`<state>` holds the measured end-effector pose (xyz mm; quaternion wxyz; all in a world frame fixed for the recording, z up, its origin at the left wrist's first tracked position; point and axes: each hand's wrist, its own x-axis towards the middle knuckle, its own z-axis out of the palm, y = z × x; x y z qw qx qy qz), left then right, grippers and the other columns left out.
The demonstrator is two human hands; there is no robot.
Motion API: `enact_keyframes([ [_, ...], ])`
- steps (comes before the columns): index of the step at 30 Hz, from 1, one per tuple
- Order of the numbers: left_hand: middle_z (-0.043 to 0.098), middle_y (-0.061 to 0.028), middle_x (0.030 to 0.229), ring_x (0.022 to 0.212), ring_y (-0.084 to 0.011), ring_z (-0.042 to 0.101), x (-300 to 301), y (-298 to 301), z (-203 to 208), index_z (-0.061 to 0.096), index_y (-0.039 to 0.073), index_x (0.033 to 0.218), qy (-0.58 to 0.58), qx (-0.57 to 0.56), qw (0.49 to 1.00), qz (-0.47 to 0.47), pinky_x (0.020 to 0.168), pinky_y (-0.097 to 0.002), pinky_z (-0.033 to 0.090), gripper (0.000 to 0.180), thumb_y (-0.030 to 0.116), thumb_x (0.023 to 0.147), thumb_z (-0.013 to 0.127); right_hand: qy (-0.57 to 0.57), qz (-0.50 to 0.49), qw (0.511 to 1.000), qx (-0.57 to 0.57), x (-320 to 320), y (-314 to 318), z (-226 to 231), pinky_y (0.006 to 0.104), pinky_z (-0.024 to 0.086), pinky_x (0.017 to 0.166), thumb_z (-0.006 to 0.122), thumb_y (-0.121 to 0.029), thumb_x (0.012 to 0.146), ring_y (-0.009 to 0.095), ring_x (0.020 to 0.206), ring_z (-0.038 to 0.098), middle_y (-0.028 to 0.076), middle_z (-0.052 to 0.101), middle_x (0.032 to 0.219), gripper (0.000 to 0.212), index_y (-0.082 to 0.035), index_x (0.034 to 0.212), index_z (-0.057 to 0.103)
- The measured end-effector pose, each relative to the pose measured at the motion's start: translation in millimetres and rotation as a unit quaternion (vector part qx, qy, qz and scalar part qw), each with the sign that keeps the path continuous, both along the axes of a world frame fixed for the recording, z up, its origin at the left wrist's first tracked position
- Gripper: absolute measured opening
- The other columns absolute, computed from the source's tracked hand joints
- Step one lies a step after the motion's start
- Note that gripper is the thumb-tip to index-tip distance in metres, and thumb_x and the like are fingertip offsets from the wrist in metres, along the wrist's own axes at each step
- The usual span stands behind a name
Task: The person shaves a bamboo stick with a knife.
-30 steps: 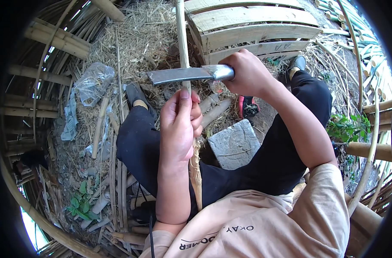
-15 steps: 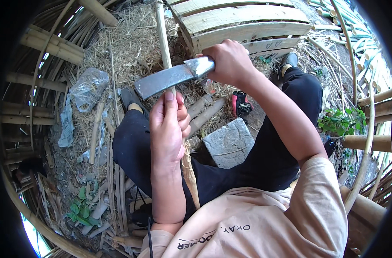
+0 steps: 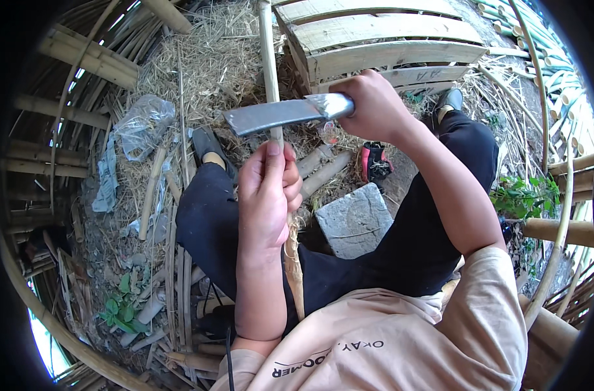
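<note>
My left hand [image 3: 269, 189] is closed round a long pale wooden stick [image 3: 269, 62]. The stick runs from the top of the view down to my lap, with frayed shavings below the fist. My right hand [image 3: 372, 107] grips the metal handle of a broad-bladed knife [image 3: 264, 117]. Its flat grey blade points left and lies across the stick, just above my left thumb. Whether the edge bites into the wood, I cannot tell.
Between my legs sits a grey stone block [image 3: 354, 220], with a red and black object [image 3: 375, 161] beyond it. A slatted wooden crate [image 3: 388, 58] stands ahead. A clear plastic bag [image 3: 145, 127] lies left on straw. Cut bamboo poles [image 3: 570, 98] are piled at the far right.
The whole view has shifted slightly, so everything sits a bit further right. The knife blade is turned a little flatter across the stick. Both hands keep their grips.
</note>
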<state>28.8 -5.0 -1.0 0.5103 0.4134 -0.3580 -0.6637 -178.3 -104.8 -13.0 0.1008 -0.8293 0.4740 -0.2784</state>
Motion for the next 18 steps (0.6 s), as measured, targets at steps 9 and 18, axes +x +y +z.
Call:
enact_keyframes([
  [9,0.031,0.0099,0.064,0.050,0.0012,0.024,-16.0,0.3,0.0,0.054,0.007,0.095,-0.082,-0.026,0.996,0.034,0.041,-0.0186,0.016,0.022,0.026,0.106,0.047,0.041,-0.012,0.997,0.070,-3.9,11.1,3.6,0.0459,0.056,0.074,0.066,-0.013,0.066,0.038,0.075,0.067,0.018,0.068,0.073,0.018,-0.006,0.081,0.072],
  [18,0.033,0.0096,0.066,0.052,0.0014,0.025,-4.6,1.3,7.4,0.055,0.007,0.098,-0.067,-0.020,0.997,0.039,0.043,-0.0174,0.017,0.018,0.021,0.106,0.047,0.053,-0.022,0.993,0.105,-18.0,13.9,0.3,0.0459,0.056,0.074,0.066,-0.012,0.068,0.038,0.076,0.068,0.019,0.068,0.076,0.017,-0.005,0.082,0.073],
])
